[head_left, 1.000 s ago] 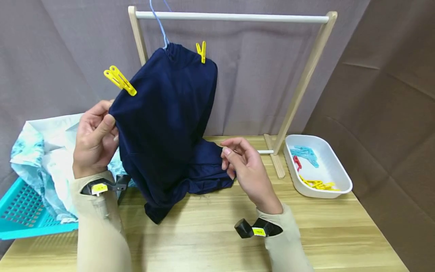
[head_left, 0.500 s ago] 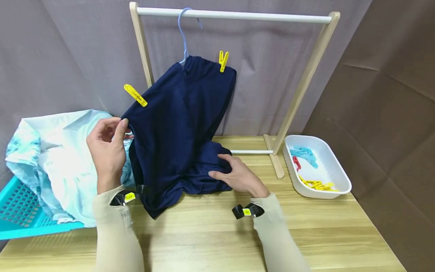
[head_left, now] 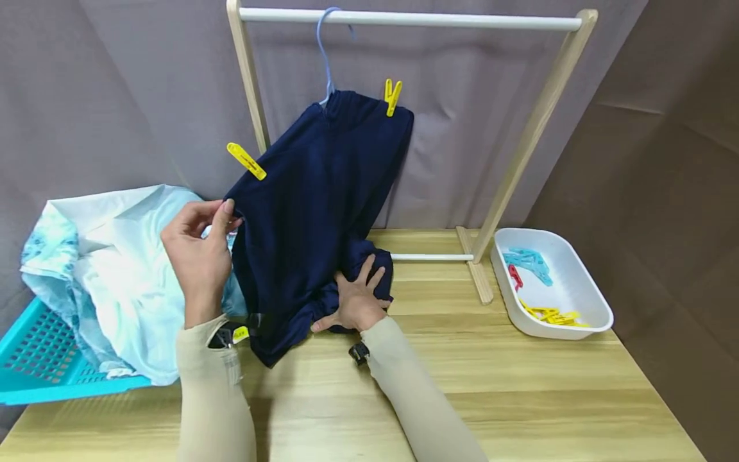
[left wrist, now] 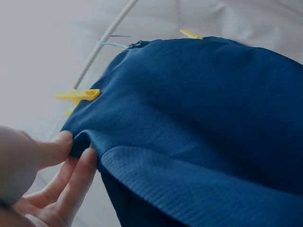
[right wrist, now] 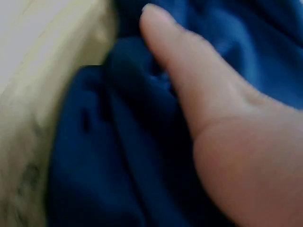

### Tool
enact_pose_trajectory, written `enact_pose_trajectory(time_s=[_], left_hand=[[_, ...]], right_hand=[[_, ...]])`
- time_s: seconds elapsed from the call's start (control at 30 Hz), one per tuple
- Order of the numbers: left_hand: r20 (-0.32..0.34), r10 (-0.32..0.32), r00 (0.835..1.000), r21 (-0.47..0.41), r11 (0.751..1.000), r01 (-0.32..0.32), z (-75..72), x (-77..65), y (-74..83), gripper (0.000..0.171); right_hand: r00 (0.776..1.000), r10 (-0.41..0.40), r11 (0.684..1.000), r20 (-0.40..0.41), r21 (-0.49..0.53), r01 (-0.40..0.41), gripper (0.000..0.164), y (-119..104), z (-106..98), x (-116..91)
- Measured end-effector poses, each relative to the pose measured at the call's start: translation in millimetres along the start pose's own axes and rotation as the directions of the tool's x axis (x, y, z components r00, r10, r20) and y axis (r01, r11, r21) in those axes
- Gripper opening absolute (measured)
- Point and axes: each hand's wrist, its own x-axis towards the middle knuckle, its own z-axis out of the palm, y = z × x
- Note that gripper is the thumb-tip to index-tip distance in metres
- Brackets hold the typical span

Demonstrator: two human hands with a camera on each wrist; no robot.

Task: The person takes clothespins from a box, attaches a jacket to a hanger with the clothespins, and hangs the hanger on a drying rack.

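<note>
A navy blue garment (head_left: 312,192) hangs tilted from a light blue hanger (head_left: 324,58) hooked over the rack's white bar. Yellow clothespins (head_left: 247,161) clip its two shoulders; one clothespin (left wrist: 80,95) also shows close to the fingers in the left wrist view. My left hand (head_left: 202,250) pinches the garment's left edge, just below that clothespin, between thumb and fingers. Down at the table my right hand (head_left: 356,300) rests with spread fingers on the bunched lower part of the garment. In the right wrist view its thumb (right wrist: 189,71) lies straight along the dark folds.
A clothes rack (head_left: 537,128) with wooden legs stands at the back of the wooden table (head_left: 519,398). To the right, a white tub (head_left: 597,308) holds blue, red and yellow clothespins. A teal basket (head_left: 69,394) with a light blue and white garment (head_left: 127,269) is at the left.
The hanger's hook now shows on the bar, and the garment has shifted right in view. My right hand has moved left and down onto the lower cloth, fingers spreading. The left hand keeps its pinch.
</note>
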Motion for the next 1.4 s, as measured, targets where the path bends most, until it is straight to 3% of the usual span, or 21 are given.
enact_pose_trajectory(time_s=[0.1, 0.23, 0.3, 0.37, 0.47, 0.6, 0.63, 0.67, 0.7, 0.73, 0.83, 0.87, 0.9, 0.93, 1.0, 1.07, 1.17, 1.23, 1.4], left_hand=[[0.045, -0.001, 0.999, -0.006, 1.0, 0.001, -0.5, -0.1, 0.4, 0.009], [0.09, -0.003, 0.996, -0.007, 1.0, 0.003, -3.9, 0.8, -0.7, 0.012], [0.109, -0.004, 0.994, 0.022, 1.0, 0.002, -6.4, 1.3, -1.7, 0.014], [0.13, -0.008, 0.992, 0.072, 0.997, -0.002, -8.5, 1.8, -2.1, 0.015], [0.157, -0.017, 0.987, 0.172, 0.985, -0.01, -10.0, 1.9, -1.8, 0.02], [0.174, -0.046, 0.984, 0.322, 0.947, -0.013, -10.3, 0.5, -2.5, 0.022], [0.179, -0.057, 0.982, 0.362, 0.932, -0.012, -10.4, 0.2, -2.9, 0.023], [0.182, -0.068, 0.981, 0.4, 0.916, -0.011, -10.6, 0.1, -3.5, 0.024], [0.188, -0.078, 0.979, 0.437, 0.899, -0.012, -10.8, 0.2, -3.8, 0.023], [0.199, -0.088, 0.976, 0.466, 0.885, -0.015, -11.1, 0.5, -4.2, 0.023], [0.242, -0.119, 0.963, 0.538, 0.842, -0.031, -13.6, 1.2, -6.1, 0.021], [0.259, -0.133, 0.957, 0.572, 0.819, -0.041, -15.0, 1.2, -6.8, 0.022], [0.275, -0.156, 0.949, 0.606, 0.794, -0.045, -16.8, 0.7, -7.3, 0.024], [0.288, -0.181, 0.94, 0.639, 0.768, -0.048, -18.7, 0.3, -8.2, 0.026], [0.293, -0.259, 0.921, 0.725, 0.688, -0.037, -23.4, -0.8, -9.5, 0.032], [0.283, -0.357, 0.89, 0.802, 0.597, -0.015, -29.2, -1.6, -11.0, 0.04], [0.237, -0.483, 0.843, 0.868, 0.496, 0.04, -38.3, -1.0, -13.7, 0.039], [0.226, -0.538, 0.812, 0.886, 0.46, 0.058, -44.3, 0.0, -15.2, 0.036], [0.242, -0.586, 0.773, 0.896, 0.44, 0.054, -53.3, 2.0, -16.8, 0.032]], right_hand=[[0.99, 0.025, 0.999, -0.141, -0.044, -0.032, 0.107, -3.6, 6.4, 11.3], [0.952, -0.007, 0.999, -0.306, -0.041, -0.006, 0.068, 4.2, 1.1, 24.3], [0.931, -0.018, 0.999, -0.365, 0.029, 0.031, 0.047, 13.3, -7.9, 27.6], [0.898, -0.001, 0.986, -0.439, 0.152, 0.075, 0.037, 23.3, -19.7, 29.9], [0.798, 0.094, 0.914, -0.595, 0.37, 0.167, 0.034, 38.6, -38.4, 33.4], [0.605, 0.271, 0.79, -0.749, 0.532, 0.305, 0.035, 50.9, -51.3, 39.9], [0.577, 0.294, 0.774, -0.762, 0.544, 0.324, 0.035, 52.6, -51.4, 41.6], [0.57, 0.295, 0.768, -0.766, 0.546, 0.336, 0.036, 54.2, -50.1, 44.2], [0.591, 0.279, 0.777, -0.757, 0.539, 0.323, 0.038, 55.3, -47.6, 46.4], [0.635, 0.243, 0.798, -0.733, 0.523, 0.299, 0.041, 56.3, -44.6, 48.5], [0.853, 0.034, 0.907, -0.521, 0.374, 0.193, 0.055, 59.1, -35.3, 51.7], [0.905, -0.042, 0.937, -0.424, 0.299, 0.183, 0.06, 60.0, -33.2, 51.6], [0.939, -0.106, 0.954, -0.327, 0.233, 0.188, 0.064, 60.2, -32.2, 50.8], [0.959, -0.151, 0.962, -0.241, 0.186, 0.199, 0.067, 60.4, -32.1, 49.4], [0.971, -0.201, 0.965, -0.132, 0.141, 0.219, 0.072, 60.5, -34.3, 46.2], [0.971, -0.217, 0.962, -0.104, 0.147, 0.231, 0.074, 60.6, -37.7, 43.9], [0.969, -0.23, 0.956, -0.088, 0.167, 0.242, 0.076, 61.7, -42.2, 41.3], [0.969, -0.235, 0.954, -0.083, 0.169, 0.246, 0.075, 63.0, -43.8, 40.7], [0.97, -0.225, 0.956, -0.089, 0.172, 0.238, 0.071, 63.6, -48.4, 37.8]])
